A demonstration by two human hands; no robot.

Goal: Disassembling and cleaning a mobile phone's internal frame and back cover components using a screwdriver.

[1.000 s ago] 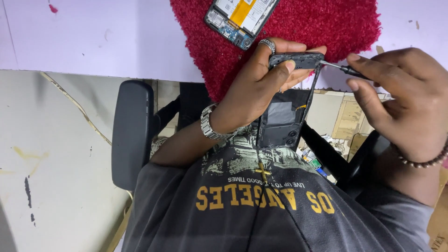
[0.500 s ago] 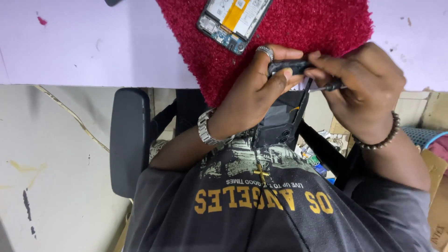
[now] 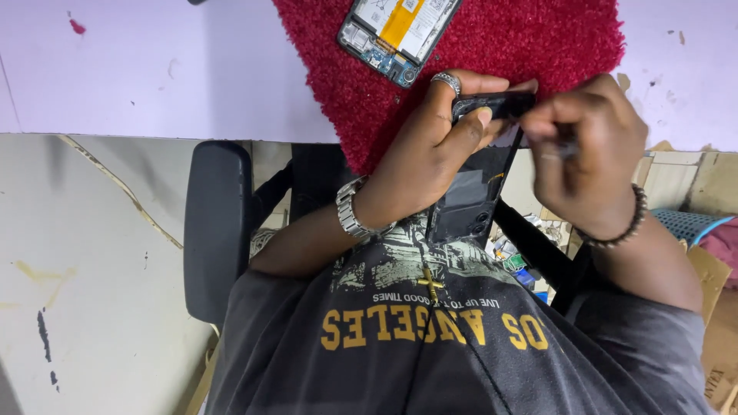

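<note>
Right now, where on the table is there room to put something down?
The pale table top left of the red mat looks bare, and a smaller strip lies right of the mat. The mat's near edge is crowded: the opened phone, both hands and the black phone frame.

Bare white tabletop (image 3: pixel 154 69) left of the red mat (image 3: pixel 530 46); opened phone (image 3: pixel 400 31) on the mat.
</note>
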